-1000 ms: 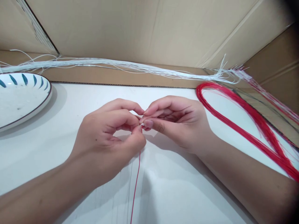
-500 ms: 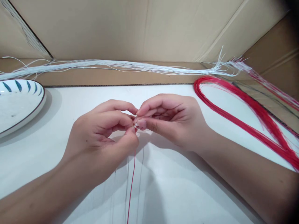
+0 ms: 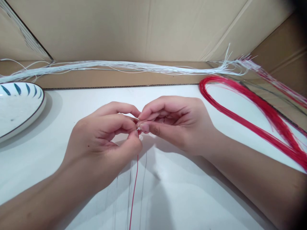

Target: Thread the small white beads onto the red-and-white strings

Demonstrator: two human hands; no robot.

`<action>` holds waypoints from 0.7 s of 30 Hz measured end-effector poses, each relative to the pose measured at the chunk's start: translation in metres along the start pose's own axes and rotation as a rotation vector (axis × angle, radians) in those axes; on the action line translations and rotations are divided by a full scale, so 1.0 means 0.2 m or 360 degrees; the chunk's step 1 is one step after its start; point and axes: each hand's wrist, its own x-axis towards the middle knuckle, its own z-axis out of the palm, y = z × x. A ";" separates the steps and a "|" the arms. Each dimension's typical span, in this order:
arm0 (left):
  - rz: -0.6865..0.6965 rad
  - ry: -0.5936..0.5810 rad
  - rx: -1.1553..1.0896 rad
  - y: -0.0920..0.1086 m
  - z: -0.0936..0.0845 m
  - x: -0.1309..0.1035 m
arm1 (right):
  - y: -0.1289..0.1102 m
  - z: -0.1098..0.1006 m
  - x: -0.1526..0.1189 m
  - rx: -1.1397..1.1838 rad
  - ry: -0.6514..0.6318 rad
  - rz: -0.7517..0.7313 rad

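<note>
My left hand [image 3: 107, 137] and my right hand [image 3: 171, 123] meet above the white tabletop [image 3: 182, 191], their fingertips touching. Pinched between both thumbs and forefingers is a tiny white piece [image 3: 138, 129], mostly covered by the fingers, so its exact kind cannot be made out. A thin red cord [image 3: 134, 188] hangs from it, passing by the left thumb and down toward the near edge of the picture. Both hands are closed at the tips.
At the left stands a white plate [image 3: 21, 111] with blue-green leaf marks. White cords [image 3: 120, 65] lie along the cardboard [image 3: 120, 82] at the back. A looped bundle of red cord [image 3: 242, 119] lies on the right, with wrapped red and white strands [image 3: 275, 81] behind it.
Both hands keep their pinch in nearly the same place. The whole view has shifted very slightly, and a bit of red now shows beside the white piece.
</note>
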 end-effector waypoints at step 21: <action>0.0036 -0.0011 0.0064 -0.02 -0.02 -0.01 | -0.01 0.01 0.01 -0.0111 0.0026 0.0100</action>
